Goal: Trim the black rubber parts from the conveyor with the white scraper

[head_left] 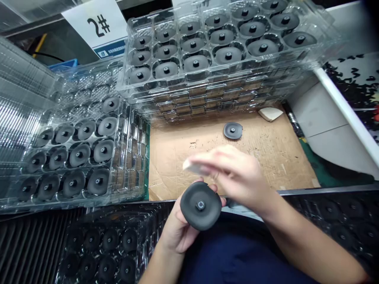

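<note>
In my left hand (pixel 180 232) lies a black round part (pixel 192 215), dish-shaped with a raised hub at its centre, the fingers wrapped around it from below. My right hand (pixel 233 169) is above and to the right of it, blurred by motion. Its fingers pinch a small white pad (pixel 194 167), whose exact kind I cannot make out. The pad is apart from the black part. Another black round part (pixel 232 130) rests alone on the cardboard sheet (pixel 168 157), beyond my right hand.
Clear plastic trays (pixel 201 85) holding similar black parts are stacked at the back, with another stack of trays (pixel 126 157) on the left. A white wedge-shaped piece (pixel 270 113) lies at the cardboard's far right. A sign (pixel 99 25) reads 2#. Darker trays (pixel 103 240) stand below left.
</note>
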A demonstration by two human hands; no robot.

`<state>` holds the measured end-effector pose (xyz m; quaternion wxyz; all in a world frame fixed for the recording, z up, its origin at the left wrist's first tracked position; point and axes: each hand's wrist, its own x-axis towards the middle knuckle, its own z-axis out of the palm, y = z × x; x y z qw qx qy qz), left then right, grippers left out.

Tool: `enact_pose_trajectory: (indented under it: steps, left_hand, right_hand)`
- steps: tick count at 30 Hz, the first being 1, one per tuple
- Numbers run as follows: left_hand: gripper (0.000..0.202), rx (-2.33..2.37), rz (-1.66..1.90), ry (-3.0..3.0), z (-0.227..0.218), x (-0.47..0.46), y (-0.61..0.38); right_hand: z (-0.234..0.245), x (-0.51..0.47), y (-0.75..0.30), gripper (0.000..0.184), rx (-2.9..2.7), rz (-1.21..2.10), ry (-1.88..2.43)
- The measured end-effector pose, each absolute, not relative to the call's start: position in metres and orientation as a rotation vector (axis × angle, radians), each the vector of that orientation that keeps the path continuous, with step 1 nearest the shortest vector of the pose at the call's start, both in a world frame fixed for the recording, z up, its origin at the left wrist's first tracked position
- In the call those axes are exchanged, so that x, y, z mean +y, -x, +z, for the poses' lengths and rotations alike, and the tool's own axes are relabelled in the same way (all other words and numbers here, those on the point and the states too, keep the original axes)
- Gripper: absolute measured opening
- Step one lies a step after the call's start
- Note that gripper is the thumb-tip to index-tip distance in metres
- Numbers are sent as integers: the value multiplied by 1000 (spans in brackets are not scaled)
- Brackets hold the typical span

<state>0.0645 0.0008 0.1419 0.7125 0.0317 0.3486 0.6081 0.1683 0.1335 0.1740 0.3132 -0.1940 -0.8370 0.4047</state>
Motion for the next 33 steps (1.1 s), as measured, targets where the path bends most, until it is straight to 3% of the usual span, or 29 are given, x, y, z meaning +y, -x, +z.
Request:
enact_pose_trajectory:
  steps: [3,8,18,20,25,30,33]
  left_hand:
    - [50,655,1381,16,152,2,-63]
    - [41,535,1392,65,155,2,-62]
    - [47,457,1455,-3,150,-2,-58]
    - [55,631,1540,-125,148,-3,-59]
    - [109,1429,1581,-975,133,-7,-60]
    - [113,1585,1472,-1520,132,-6,-58]
    - [110,1581,1439,-1608,137,-7,-58]
  right_hand:
    - [130,148,-162,22,-2131,1239,850]
    - [71,136,-158,26,-2163,1271,896]
    - [120,106,-188,23,-2081,1449,860]
    - [114,101,-191,22,-2070,1476,887]
    - [105,96,-200,19,-1993,1450,984]
    - [128,92,-210,15,-1864,1396,1034]
    - [146,91,-211,13,-1764,1547,943]
